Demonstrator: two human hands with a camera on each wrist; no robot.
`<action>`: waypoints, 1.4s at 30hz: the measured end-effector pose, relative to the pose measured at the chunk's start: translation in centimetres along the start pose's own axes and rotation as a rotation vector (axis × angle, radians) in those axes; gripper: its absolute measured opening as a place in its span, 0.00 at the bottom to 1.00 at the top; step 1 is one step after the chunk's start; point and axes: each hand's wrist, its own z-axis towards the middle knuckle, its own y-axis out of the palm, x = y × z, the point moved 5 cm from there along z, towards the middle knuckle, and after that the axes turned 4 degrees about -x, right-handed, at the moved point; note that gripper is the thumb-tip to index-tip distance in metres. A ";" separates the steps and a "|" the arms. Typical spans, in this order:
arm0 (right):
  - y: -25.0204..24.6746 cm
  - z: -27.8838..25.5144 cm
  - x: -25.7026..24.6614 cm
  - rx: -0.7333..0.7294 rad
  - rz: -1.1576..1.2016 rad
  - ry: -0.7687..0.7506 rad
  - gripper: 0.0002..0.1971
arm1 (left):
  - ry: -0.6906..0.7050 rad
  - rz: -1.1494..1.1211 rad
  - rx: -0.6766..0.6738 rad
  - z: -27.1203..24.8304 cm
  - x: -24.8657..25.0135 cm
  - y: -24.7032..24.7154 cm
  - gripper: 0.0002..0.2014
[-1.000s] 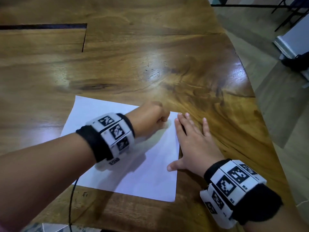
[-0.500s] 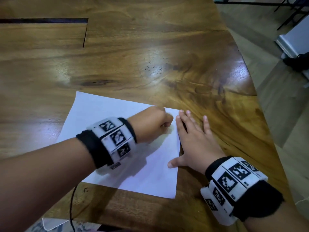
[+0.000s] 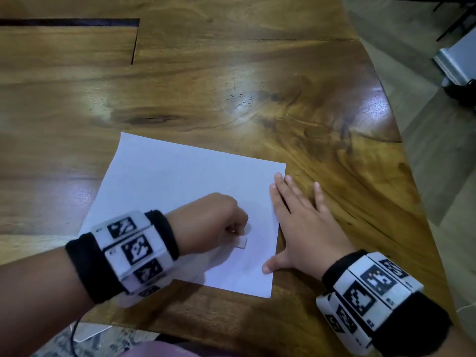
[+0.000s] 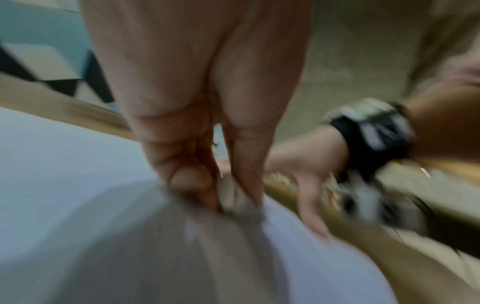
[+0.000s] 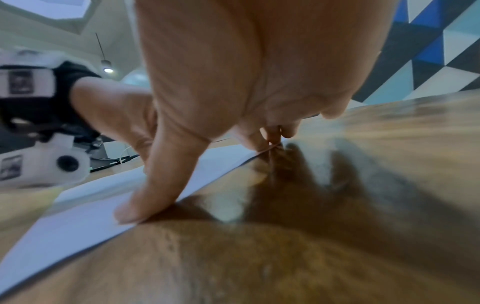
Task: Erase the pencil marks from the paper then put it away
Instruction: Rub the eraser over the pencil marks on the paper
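I pinch the eraser in my left hand on the paper at the frame's lower middle, right hand flat on its edge; erasing seems underway, and putting the paper away remains.

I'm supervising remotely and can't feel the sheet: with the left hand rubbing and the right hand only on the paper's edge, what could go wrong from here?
1. The right hand lies flat across only the right edge of the paper; the far-left side is free, so hard strokes might crumple or shift it.
2. The left hand pinches a small eraser; it could slip out.
3. The sheet's near corner sits close to the table edge.
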 end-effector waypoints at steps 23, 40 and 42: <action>0.6 0.3 0.2 -0.009 0.092 -0.033 0.72 | 0.140 0.082 0.149 2.8 1.5 -1.1 0.03; 0.8 0.4 0.3 0.002 0.113 -0.038 0.72 | 0.209 0.075 0.066 0.7 2.5 1.3 0.11; 0.8 0.5 0.3 0.001 0.113 -0.039 0.72 | 0.199 0.051 -0.054 -1.3 2.5 2.9 0.08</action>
